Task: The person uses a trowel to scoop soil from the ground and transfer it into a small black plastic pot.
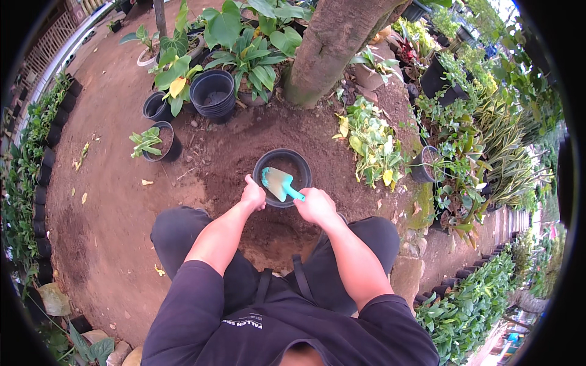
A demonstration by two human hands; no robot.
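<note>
A round black plant pot stands on the soil between my knees, with dark soil visible inside. My right hand is wrapped around the handle of a turquoise garden trowel. The trowel's blade, smeared with soil, lies over the pot's opening and points to the upper left. At the pot's left side, my left hand grips near the rim, with its thumb up and its other fingers partly hidden.
Stacked black pots and a small potted plant stand ahead to the left. A tree trunk rises beyond the pot. Cut yellow-green leafy vines lie to the right, near another black pot and a mossy stone edge.
</note>
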